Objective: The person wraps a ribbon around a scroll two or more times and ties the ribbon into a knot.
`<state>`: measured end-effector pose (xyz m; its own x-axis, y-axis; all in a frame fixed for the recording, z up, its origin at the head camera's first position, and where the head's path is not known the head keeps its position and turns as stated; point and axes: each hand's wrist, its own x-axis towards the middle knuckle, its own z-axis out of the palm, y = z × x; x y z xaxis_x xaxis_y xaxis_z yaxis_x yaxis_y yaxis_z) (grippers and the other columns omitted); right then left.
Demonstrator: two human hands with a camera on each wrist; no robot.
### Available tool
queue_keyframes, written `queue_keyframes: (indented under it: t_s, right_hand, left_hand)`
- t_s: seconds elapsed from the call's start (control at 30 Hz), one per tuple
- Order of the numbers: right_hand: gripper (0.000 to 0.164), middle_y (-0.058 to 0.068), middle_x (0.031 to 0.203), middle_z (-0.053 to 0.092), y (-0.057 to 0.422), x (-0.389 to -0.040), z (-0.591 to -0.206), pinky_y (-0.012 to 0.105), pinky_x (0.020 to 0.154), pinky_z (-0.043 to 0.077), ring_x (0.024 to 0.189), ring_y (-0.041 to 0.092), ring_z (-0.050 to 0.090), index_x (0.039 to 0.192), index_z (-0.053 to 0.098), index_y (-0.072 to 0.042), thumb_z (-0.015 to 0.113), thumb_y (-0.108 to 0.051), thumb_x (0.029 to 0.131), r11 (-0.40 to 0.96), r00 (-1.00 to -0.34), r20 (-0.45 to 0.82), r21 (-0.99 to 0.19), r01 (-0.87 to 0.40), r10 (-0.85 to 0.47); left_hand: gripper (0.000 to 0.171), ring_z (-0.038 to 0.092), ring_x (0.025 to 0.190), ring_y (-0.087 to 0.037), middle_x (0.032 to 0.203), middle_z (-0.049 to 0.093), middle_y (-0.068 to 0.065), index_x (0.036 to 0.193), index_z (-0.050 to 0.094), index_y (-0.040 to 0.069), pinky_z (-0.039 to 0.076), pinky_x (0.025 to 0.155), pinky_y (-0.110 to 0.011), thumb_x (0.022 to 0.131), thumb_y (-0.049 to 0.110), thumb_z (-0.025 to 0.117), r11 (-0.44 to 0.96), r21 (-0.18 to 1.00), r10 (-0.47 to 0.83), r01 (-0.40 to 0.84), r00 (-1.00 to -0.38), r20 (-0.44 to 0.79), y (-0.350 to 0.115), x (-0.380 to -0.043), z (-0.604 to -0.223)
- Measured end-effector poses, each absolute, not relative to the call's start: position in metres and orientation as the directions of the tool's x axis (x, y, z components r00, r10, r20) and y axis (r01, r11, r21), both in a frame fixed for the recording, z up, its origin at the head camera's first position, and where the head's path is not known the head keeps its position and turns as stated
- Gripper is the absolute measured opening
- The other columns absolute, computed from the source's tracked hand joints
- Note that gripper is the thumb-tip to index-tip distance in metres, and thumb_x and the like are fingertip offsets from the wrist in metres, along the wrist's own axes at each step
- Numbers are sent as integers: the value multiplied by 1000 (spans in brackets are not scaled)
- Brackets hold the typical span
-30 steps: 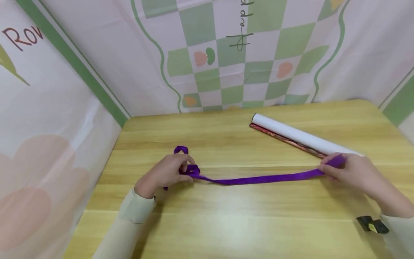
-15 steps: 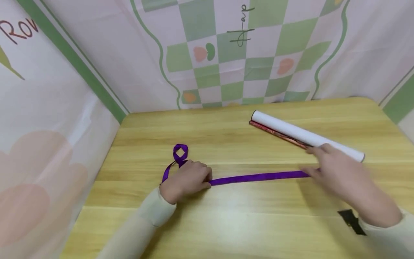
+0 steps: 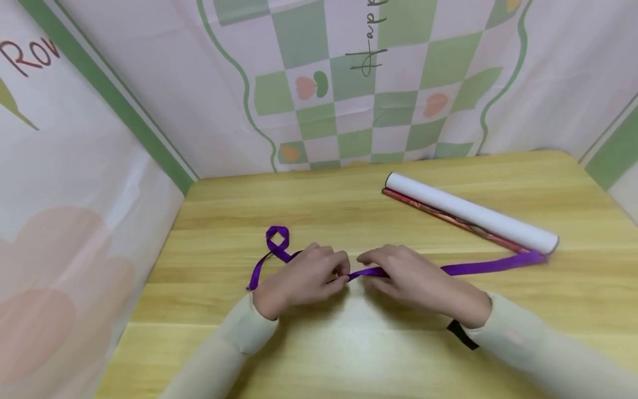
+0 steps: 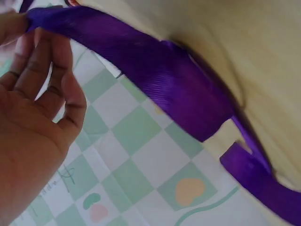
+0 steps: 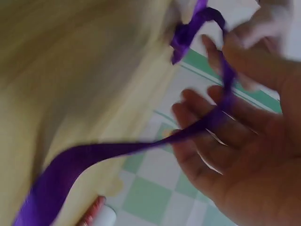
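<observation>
A long purple ribbon [image 3: 476, 267] runs across the wooden table, with a small loop at its left part. Thumb and fingers of my left hand [image 3: 311, 271] pinch it near the middle; in the left wrist view the ribbon [image 4: 155, 80] hangs in a broad band from that pinch. Just to the right, my right hand [image 3: 413, 277] lies over the ribbon with thumb and forefinger apart. The right wrist view shows the ribbon [image 5: 188, 131] passing loosely across the relaxed fingers of the right hand [image 5: 244, 155]. The ribbon's right end overlaps the lower end of a white roll.
On the right part of the wooden table [image 3: 359, 360], a white roll [image 3: 468, 210] lies at a slant, with a red patterned strip [image 3: 443, 215] along its near side. A fabric backdrop with green checks [image 3: 349, 116] hangs behind the back edge.
My right hand has let go of the ribbon's right end and moved left, close to the left hand. The left hand has shifted right along the ribbon, uncovering the loop.
</observation>
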<state>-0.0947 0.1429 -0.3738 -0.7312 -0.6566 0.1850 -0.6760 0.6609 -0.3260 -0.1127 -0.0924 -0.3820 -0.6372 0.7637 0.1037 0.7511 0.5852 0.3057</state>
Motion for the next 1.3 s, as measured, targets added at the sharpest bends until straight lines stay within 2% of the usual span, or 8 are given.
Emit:
queue_keyframes:
  t_s: [0.1,0.27,0.43,0.57,0.73,0.83,1.03,1.3]
  right_hand:
    - [18,-5,90,69,137,-98,-378,26,66,51,75,3,59,107,68,-12,61,-16,90,653,-762,193,-414,-634,-617]
    - [16,-10,78,66,141,-98,-378,21,50,43,56,-4,48,108,62,-14,52,-15,95,635,-799,180,-518,-573,-574]
    - [16,-12,72,60,149,-99,-380,23,49,42,53,-2,45,101,65,-17,49,-20,98,647,-827,172,-546,-532,-535]
    - [17,-9,69,58,159,-101,-381,24,49,42,48,0,42,100,68,-15,52,-21,97,704,-865,135,-526,-476,-483]
    - [15,-7,74,62,174,-104,-383,26,56,44,52,1,45,100,68,-12,57,-19,93,772,-895,77,-478,-419,-439]
    - [14,-6,78,64,181,-105,-385,27,59,45,58,3,48,99,69,-11,59,-19,92,792,-906,53,-467,-394,-419]
    - [13,-5,80,66,193,-105,-389,28,59,45,61,4,50,96,70,-11,61,-19,91,800,-914,29,-473,-369,-405]
    - [14,-8,77,64,206,-105,-394,27,56,42,58,6,46,95,70,-12,60,-21,92,820,-919,-2,-451,-351,-394]
  left_hand:
    - [15,52,71,3,84,62,15,100,65,19,45,74,-18,95,27,54,566,438,750,698,-657,78,-95,-112,-383]
    - [19,52,67,1,84,66,9,101,68,17,46,61,-17,96,28,53,540,604,726,586,-687,17,-104,-113,-385]
    - [13,48,61,-3,81,65,7,102,60,17,40,55,-18,97,26,53,513,692,724,508,-689,-31,-114,-112,-393]
    - [14,57,66,-6,82,67,4,102,58,12,42,57,-20,96,24,55,485,749,729,451,-682,-61,-125,-112,-397]
    - [24,53,66,-8,82,65,4,98,63,22,42,59,-23,92,44,55,496,781,686,379,-723,-85,-140,-112,-396]
    - [22,53,70,-8,84,65,4,97,63,25,45,62,-24,92,46,55,520,764,652,381,-756,-67,-147,-113,-395]
    - [5,52,73,-6,82,60,10,89,57,22,47,66,-23,91,24,61,663,562,594,495,-804,7,-158,-118,-394]
    - [10,51,71,-4,80,55,13,85,57,22,47,65,-22,85,12,55,757,361,591,545,-806,-21,-163,-116,-396]
